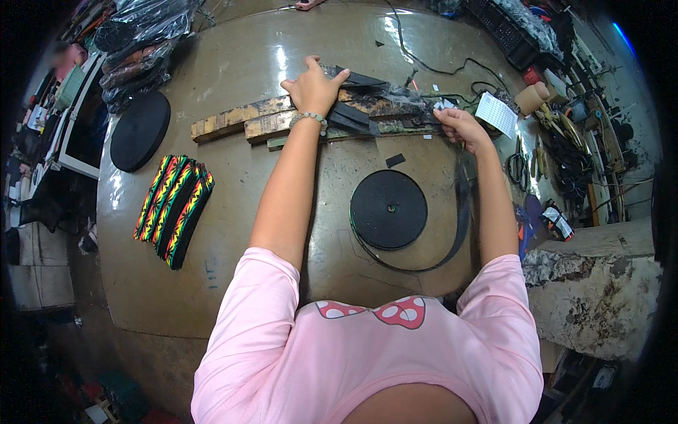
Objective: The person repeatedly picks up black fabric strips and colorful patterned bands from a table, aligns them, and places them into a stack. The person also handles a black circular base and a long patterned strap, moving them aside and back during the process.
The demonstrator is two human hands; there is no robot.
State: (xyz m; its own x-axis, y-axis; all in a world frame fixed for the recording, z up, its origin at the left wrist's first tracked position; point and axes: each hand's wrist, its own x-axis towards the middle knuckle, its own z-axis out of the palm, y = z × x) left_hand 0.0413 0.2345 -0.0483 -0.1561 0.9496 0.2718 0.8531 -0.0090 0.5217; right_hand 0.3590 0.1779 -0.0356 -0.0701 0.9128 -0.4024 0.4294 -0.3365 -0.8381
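Note:
My left hand (pixel 315 89), fingers spread, rests over worn wooden bars (pixel 265 115) that lie side by side across the table. Short cut strips of black webbing (pixel 351 119) lie on the bars beside its wrist and thumb. At the bars' right end my right hand (pixel 460 128) is closed, thumb and fingers pinched on a black webbing strap (pixel 462 205). That strap curves down and round to a flat roll of black webbing (pixel 388 209) lying between my forearms. What the pinching fingertips cover is partly hidden.
Patterned red, yellow and green strips (pixel 173 208) lie at left, below another black roll (pixel 140 131). A small black piece (pixel 396 160) lies above the central roll. At right are scissors (pixel 518 166), a white printed sheet (pixel 496 114) and a cone of thread (pixel 531 97). A black cable (pixel 438 71) snakes behind.

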